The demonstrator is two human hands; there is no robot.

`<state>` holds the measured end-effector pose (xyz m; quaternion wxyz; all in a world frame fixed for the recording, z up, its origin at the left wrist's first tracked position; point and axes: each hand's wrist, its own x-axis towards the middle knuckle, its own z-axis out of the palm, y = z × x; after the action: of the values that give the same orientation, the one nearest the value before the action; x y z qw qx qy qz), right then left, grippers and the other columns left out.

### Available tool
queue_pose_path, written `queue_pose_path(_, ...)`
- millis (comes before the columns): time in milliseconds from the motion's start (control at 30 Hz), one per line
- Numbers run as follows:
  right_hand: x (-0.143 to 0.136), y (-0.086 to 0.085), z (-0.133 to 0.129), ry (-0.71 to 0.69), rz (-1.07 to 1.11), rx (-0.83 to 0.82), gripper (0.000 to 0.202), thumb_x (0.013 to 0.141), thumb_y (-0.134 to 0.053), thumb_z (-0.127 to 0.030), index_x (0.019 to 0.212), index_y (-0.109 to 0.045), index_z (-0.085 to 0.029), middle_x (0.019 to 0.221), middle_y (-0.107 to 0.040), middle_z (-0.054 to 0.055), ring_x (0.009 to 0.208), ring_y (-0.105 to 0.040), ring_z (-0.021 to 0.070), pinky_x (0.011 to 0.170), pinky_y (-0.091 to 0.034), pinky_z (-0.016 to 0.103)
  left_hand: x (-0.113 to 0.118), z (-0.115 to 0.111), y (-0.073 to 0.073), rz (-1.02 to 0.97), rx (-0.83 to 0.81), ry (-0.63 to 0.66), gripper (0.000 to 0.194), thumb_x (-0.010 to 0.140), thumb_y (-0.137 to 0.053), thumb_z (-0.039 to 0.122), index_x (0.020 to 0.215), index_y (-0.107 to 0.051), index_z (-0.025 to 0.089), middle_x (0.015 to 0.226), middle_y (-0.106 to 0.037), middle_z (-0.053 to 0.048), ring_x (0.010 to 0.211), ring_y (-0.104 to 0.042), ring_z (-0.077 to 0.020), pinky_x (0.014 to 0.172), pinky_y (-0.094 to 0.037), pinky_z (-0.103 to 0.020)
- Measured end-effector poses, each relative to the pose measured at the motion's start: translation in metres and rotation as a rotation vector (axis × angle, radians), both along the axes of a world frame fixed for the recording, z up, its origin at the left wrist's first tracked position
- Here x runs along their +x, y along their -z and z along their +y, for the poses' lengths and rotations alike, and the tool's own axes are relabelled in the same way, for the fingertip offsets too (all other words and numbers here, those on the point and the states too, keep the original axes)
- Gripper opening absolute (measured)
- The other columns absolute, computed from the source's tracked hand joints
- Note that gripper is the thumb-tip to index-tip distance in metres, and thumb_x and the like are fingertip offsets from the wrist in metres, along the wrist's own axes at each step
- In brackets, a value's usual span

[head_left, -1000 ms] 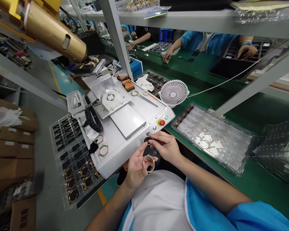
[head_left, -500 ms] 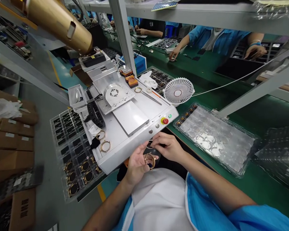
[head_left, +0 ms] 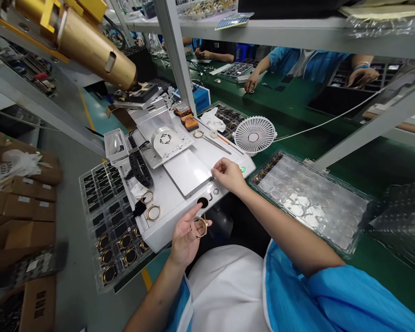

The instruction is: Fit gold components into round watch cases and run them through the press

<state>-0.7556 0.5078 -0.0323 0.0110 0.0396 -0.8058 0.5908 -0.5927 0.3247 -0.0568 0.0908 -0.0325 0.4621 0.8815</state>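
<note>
My left hand (head_left: 186, 237) is closed around a gold watch-case ring (head_left: 198, 227), in front of the white machine's front edge. A round black disc (head_left: 202, 202) shows at its raised index fingertip. Above the machine's front panel, my right hand (head_left: 228, 175) has its fingers pinched together at the corner of the flat metal plate (head_left: 188, 172); anything between the fingertips is too small to make out. Two more gold rings (head_left: 153, 212) lie at the machine's left edge beside a black cloth (head_left: 139, 208).
A silver fixture (head_left: 165, 138) stands behind the plate, below a gold cylinder (head_left: 97, 50). Tweezers (head_left: 216, 145) and a white fan (head_left: 255, 134) are at the right. Clear trays (head_left: 307, 198) flank the machine. Another person's hand (head_left: 251, 82) works across the bench.
My right hand has moved away from my left, up and over the machine's front panel. My left hand has shifted left with the ring, and the black disc now shows clearly.
</note>
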Motion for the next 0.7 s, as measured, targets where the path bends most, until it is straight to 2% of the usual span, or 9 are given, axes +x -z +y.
queue_pose_path(133, 0.000, -0.005, 0.003, 0.071, 0.016, 0.197, 0.020, 0.080, -0.073, -0.029, 0.093, -0.059, -0.022, 0.064, -0.061, -0.005, 0.067, -0.061, 0.0193, 0.069, -0.043, 0.031, 0.009, -0.006, 0.000, 0.045, -0.047, -0.003, 0.091, 0.067, -0.094, 0.050, 0.144, -0.062, 0.016, 0.094, -0.079, -0.011, 0.097, -0.076, -0.0248, 0.085, -0.058, -0.030)
queue_pose_path(233, 0.020, -0.005, 0.011, 0.103, 0.070, 0.177, 0.039, 0.078, -0.077, -0.032, 0.110, -0.058, -0.021, 0.070, -0.064, -0.004, 0.068, -0.061, 0.0199, 0.068, -0.045, 0.032, 0.013, -0.006, 0.001, 0.141, -0.159, -0.002, 0.093, 0.072, -0.093, 0.043, 0.152, -0.053, 0.018, 0.100, -0.079, -0.013, 0.101, -0.075, -0.0268, 0.081, -0.059, -0.030)
queue_pose_path(300, 0.043, 0.000, 0.012, -0.003, 0.049, 0.038, 0.032, 0.082, -0.075, -0.038, 0.105, -0.061, -0.020, 0.074, -0.066, -0.001, 0.067, -0.062, 0.0185, 0.067, -0.048, 0.032, 0.014, -0.001, 0.002, 0.243, -0.316, -0.021, 0.095, 0.074, -0.093, 0.032, 0.157, -0.047, 0.026, 0.130, -0.072, -0.017, 0.105, -0.075, -0.0282, 0.077, -0.061, -0.030)
queue_pose_path(367, 0.068, 0.005, 0.008, -0.175, -0.069, -0.184, 0.033, 0.085, -0.074, -0.046, 0.102, -0.066, -0.019, 0.083, -0.072, 0.004, 0.074, -0.067, 0.0192, 0.068, -0.054, 0.032, 0.013, 0.008, 0.005, 0.359, -0.522, -0.026, 0.101, 0.073, -0.092, 0.023, 0.159, -0.041, 0.034, 0.165, -0.040, -0.020, 0.107, -0.075, -0.0292, 0.075, -0.063, -0.033)
queue_pose_path(400, 0.080, 0.008, 0.006, -0.241, -0.140, -0.299, 0.039, 0.084, -0.076, -0.050, 0.104, -0.068, -0.018, 0.090, -0.075, 0.007, 0.081, -0.070, 0.0206, 0.071, -0.057, 0.033, 0.012, 0.013, 0.006, 0.414, -0.630, -0.007, 0.104, 0.073, -0.091, 0.020, 0.161, -0.038, 0.036, 0.173, -0.024, -0.019, 0.109, -0.075, -0.0304, 0.076, -0.065, -0.035)
queue_pose_path(433, 0.090, 0.010, 0.003, -0.272, -0.204, -0.399, 0.044, 0.082, -0.078, -0.052, 0.109, -0.069, -0.018, 0.098, -0.076, 0.008, 0.087, -0.072, 0.0220, 0.075, -0.059, 0.034, 0.012, 0.018, 0.008, 0.463, -0.734, 0.028, 0.106, 0.073, -0.091, 0.020, 0.162, -0.036, 0.035, 0.175, -0.016, -0.019, 0.112, -0.074, -0.0329, 0.080, -0.066, -0.039)
queue_pose_path(533, 0.103, 0.011, 0.001, -0.222, -0.319, -0.578, 0.050, 0.078, -0.083, -0.055, 0.114, -0.073, -0.021, 0.104, -0.077, 0.008, 0.088, -0.073, 0.0223, 0.074, -0.061, 0.035, 0.010, 0.028, 0.010, 0.564, -0.934, 0.151, 0.102, 0.073, -0.091, 0.022, 0.161, -0.040, 0.027, 0.169, -0.032, -0.021, 0.126, -0.066, -0.0413, 0.092, -0.064, -0.048)
queue_pose_path(600, 0.101, 0.008, 0.007, -0.179, -0.350, -0.637, 0.047, 0.076, -0.085, -0.055, 0.107, -0.076, -0.021, 0.095, -0.078, 0.006, 0.080, -0.072, 0.0199, 0.072, -0.062, 0.034, 0.009, 0.029, 0.009, 0.591, -0.904, 0.184, 0.097, 0.072, -0.091, 0.022, 0.158, -0.046, 0.028, 0.168, -0.035, -0.021, 0.121, -0.069, -0.0395, 0.090, -0.065, -0.047)
queue_pose_path(700, 0.095, 0.002, 0.019, -0.188, -0.382, -0.685, 0.046, 0.072, -0.088, -0.054, 0.099, -0.078, -0.019, 0.078, -0.075, 0.003, 0.072, -0.072, 0.0182, 0.073, -0.063, 0.034, 0.008, 0.026, 0.006, 0.536, -0.698, 0.142, 0.092, 0.070, -0.093, 0.018, 0.151, -0.052, 0.030, 0.173, -0.020, -0.022, 0.104, -0.077, -0.0303, 0.080, -0.066, -0.039)
